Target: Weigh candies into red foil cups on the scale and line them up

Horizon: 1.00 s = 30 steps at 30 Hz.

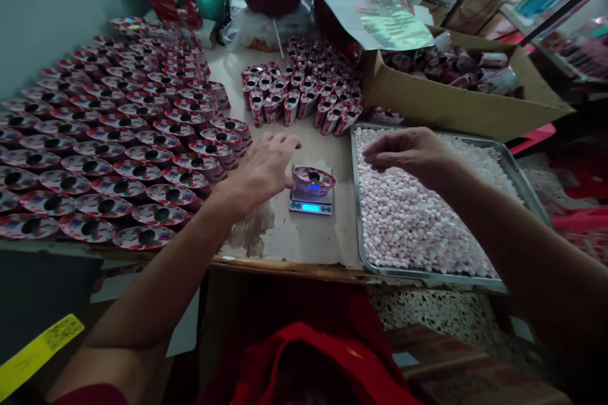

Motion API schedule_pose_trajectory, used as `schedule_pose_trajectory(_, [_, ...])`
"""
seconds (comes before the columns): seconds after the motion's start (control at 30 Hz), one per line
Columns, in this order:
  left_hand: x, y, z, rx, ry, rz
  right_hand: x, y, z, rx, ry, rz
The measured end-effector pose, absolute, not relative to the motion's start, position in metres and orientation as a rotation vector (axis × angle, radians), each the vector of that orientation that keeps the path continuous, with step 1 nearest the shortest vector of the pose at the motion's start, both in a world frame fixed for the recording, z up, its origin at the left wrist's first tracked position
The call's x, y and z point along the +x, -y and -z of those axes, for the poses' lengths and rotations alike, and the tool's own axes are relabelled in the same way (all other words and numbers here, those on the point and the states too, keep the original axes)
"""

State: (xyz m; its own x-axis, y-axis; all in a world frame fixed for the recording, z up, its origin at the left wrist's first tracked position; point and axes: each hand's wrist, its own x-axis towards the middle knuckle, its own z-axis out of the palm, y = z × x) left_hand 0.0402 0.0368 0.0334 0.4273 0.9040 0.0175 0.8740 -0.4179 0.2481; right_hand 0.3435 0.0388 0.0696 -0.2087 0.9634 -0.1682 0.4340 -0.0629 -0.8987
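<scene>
A weighing step is apparently in hand: a red-and-white printed oval container with a dark round hole on top [319, 181] is sitting on a small grey digital scale with a blue-lit display [327, 200]. The left hand [266, 166] is hovering just beside it, fingers spread and seemingly bare; whether the thumb is touching is unclear. The right hand [411, 150] is hanging over small white pellets [413, 221] in a rectangular metal tray [427, 276], fingers bunched; I cannot tell whether they are pinching any. Handling the container is probably calling for a light grip on its sides, leaving the hole uncovered. Rows of similar containers [107, 168] are crowding the worktop [304, 242] at left, more are clustering behind the scale, and a brown cardboard box [456, 101] is limiting room beyond the tray.
</scene>
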Motion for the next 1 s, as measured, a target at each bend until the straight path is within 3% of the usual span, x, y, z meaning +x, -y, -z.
schedule_pose_trajectory(0.13, [0.045,-0.036,-0.032,2.457,-1.547,-0.116,0.306,-0.043,-0.058,-1.331,1.677,-1.387])
schedule_pose_trajectory(0.4, [0.071,-0.033,-0.019,2.394,-1.313,-0.13,0.301,-0.057,-0.055,-1.229,1.702,-1.253])
schedule_pose_trajectory(0.57, [0.068,-0.038,-0.001,2.255,-1.505,-0.242,0.293,-0.05,-0.044,-1.122,1.733,-1.243])
schedule_pose_trajectory(0.83, [0.03,-0.045,0.01,2.164,-1.51,-0.303,0.296,-0.043,-0.034,-1.309,2.26,-0.432])
schedule_pose_trajectory(1.0, [0.032,-0.052,0.001,2.142,-1.429,-0.384,0.354,-0.038,-0.034,-1.628,2.755,-0.187])
